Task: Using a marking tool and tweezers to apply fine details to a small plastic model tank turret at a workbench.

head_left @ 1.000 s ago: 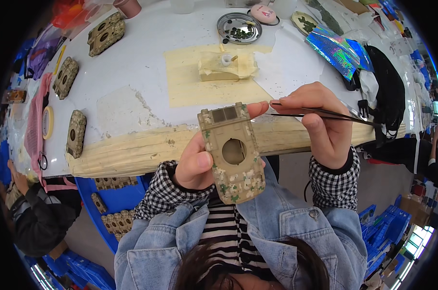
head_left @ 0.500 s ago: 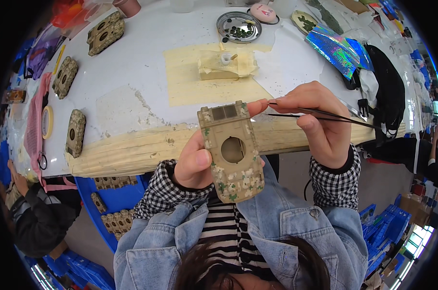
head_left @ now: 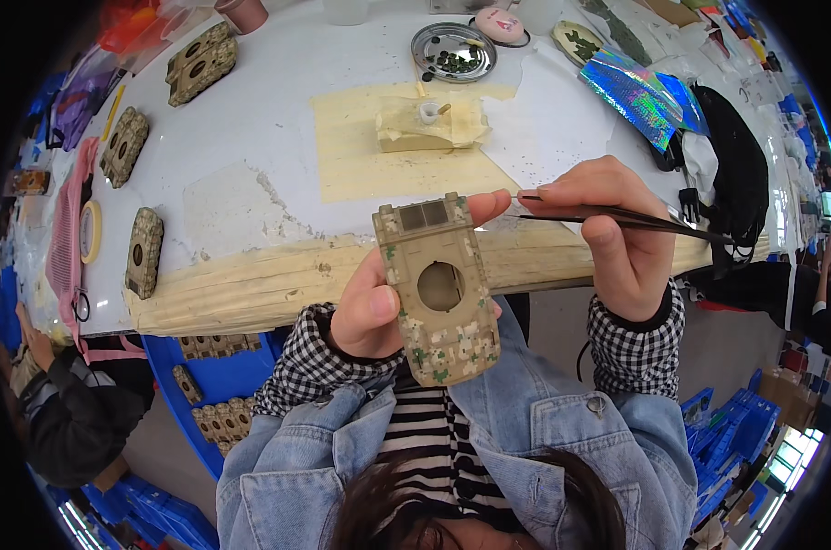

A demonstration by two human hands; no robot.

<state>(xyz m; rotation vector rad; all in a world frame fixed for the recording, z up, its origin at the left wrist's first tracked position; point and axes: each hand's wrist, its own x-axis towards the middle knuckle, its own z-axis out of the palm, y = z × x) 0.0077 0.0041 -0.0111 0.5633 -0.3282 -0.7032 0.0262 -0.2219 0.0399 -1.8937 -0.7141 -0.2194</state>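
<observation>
My left hand (head_left: 368,307) grips a tan model tank hull (head_left: 438,335) with a pixel camouflage pattern and a round hole in its top. The thumb lies along the hull's left side, and a fingertip pokes out past the upper right corner. Black tweezers (head_left: 640,218) are in my right hand (head_left: 628,234), to the right of the hull. Their two tips stand apart and point left at that left fingertip. Whether a tiny piece sits on the fingertip or tweezer tip is too small to tell.
More camouflaged hulls (head_left: 143,254) lie at the table's left, others in a blue tray (head_left: 179,353) below. A round metal dish (head_left: 422,66) holds small dark green bits. Ahead stands a taped block (head_left: 415,139) with a small white cup. Shiny foil (head_left: 637,96) lies right.
The tweezers and my right hand have drawn slightly to the right, away from the left fingertip. The hull has barely moved.
</observation>
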